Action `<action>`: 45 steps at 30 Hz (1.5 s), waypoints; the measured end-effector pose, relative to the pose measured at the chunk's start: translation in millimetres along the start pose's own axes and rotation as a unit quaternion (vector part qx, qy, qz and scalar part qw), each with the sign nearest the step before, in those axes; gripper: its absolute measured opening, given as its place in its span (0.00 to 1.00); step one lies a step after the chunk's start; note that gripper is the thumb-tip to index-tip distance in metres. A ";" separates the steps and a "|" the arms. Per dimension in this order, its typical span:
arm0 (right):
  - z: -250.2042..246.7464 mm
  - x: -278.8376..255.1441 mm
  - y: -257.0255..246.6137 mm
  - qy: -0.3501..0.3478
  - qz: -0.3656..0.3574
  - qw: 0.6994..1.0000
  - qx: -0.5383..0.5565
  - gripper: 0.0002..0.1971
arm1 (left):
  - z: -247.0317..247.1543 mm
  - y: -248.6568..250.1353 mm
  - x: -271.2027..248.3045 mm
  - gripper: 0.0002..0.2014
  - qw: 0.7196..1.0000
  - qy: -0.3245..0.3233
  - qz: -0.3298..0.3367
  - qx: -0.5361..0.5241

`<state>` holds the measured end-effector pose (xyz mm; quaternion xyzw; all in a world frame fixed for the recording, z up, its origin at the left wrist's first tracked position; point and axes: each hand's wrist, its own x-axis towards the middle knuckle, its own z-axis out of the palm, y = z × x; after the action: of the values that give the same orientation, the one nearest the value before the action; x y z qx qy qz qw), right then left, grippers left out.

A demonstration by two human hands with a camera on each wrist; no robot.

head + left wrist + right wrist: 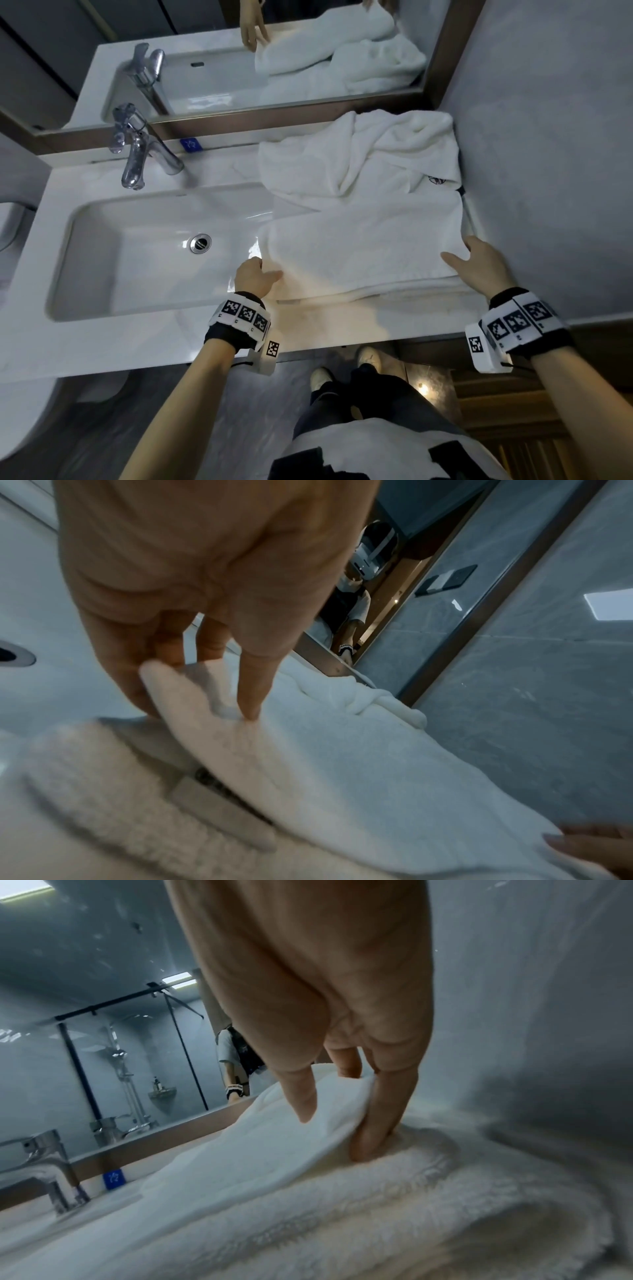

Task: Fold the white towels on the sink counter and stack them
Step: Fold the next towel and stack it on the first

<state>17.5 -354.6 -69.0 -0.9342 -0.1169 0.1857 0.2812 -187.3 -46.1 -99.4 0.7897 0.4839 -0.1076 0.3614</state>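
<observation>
Mid-fold on the towel (359,246) lying at 3 o'clock of the sink (144,246) on the surface: left hand (255,275) and right hand (479,262) each pinching an end of its top layer; next, probably carrying that layer across, edges matched.

The folded towel (363,250) is hiding the fingers of the left hand (255,275) in the head view; only the thumb is showing on top. The right hand (479,263) is also tucking some fingers under the towel edge. The crumpled towel (359,161) is bunching up, so its shape is hard to tell. Its small dark logo (436,180) is too tiny to read. In the left wrist view, the near towel edge is looking blurry, and the picture's corner is cutting off the right hand.
</observation>
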 end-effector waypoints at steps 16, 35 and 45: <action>-12.1 12.5 -3.8 0.019 0.103 0.951 0.292 0.12 | -16.6 9.2 -4.3 0.12 0.938 -0.047 -0.112 -0.326; -13.2 -13.8 -4.3 0.005 0.067 0.996 0.050 0.20 | 2.1 2.0 -9.9 0.09 0.978 -0.039 -0.090 -0.183; -8.8 -13.1 -13.5 -0.012 0.034 0.989 0.144 0.16 | -0.4 7.0 -22.8 0.21 0.945 -0.041 -0.045 -0.320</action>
<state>7.8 -352.1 -50.8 -0.8852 -0.0610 0.2212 0.4045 -193.1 -63.3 -84.0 0.6050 0.5124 0.0048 0.6094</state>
